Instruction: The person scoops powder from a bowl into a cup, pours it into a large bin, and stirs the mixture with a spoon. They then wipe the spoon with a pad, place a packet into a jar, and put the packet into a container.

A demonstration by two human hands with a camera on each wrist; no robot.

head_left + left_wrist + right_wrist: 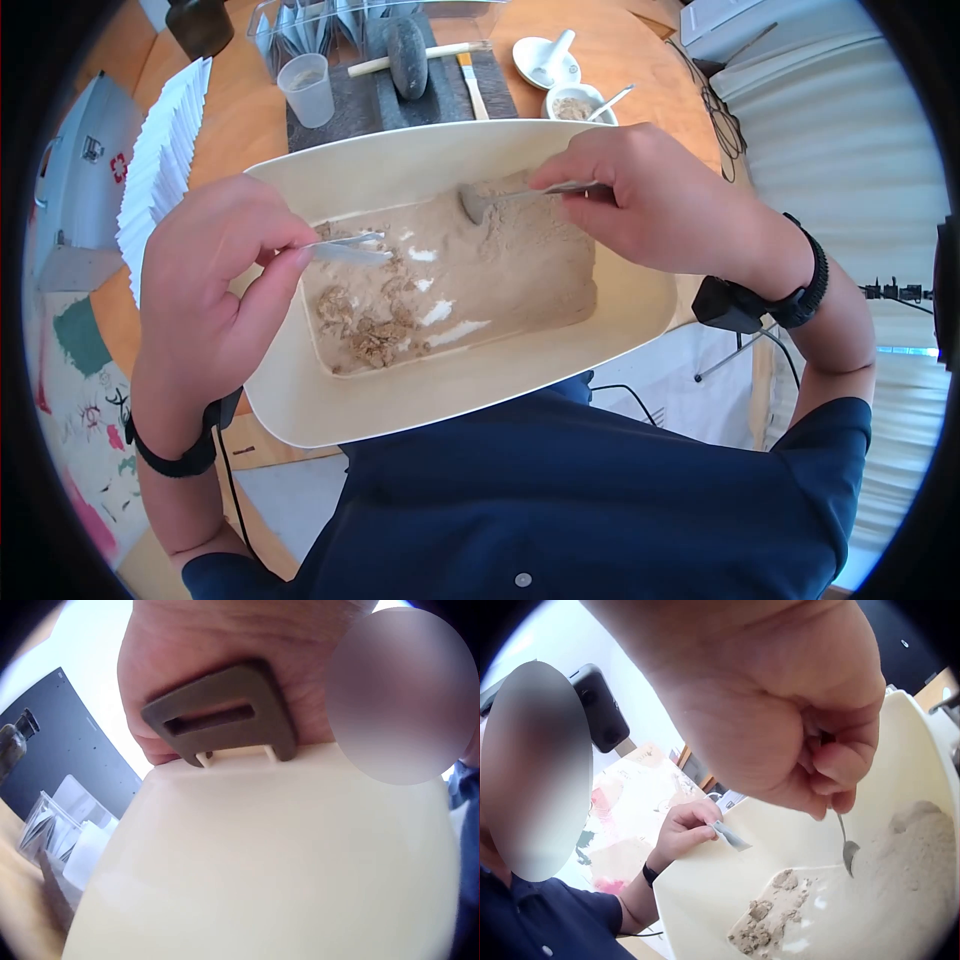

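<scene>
A cream tub (400, 415) holds tan powder (530, 265), with darker crumbly clumps (380, 340) at its left end. My left hand (215, 270) pinches a small folded paper packet (350, 250) over the tub's left part; in the right wrist view the packet (733, 838) looks open at its free end. A metal spoon (474, 204) is gripped by my right hand (650, 195), its bowl at the powder near the far side. The right wrist view shows the spoon (850, 855) below the fingers. In the left wrist view my left hand (225, 645) is behind a brown buckle (225, 712), its fingertips hidden.
Beyond the tub are a stone roller (408, 58) on a dark slab, a brush (472, 85), a plastic cup (306, 90), a clear box of packets (300, 28), a white bowl (575, 103) and a dish (546, 62). Pleated white paper (165, 165) stands at the left.
</scene>
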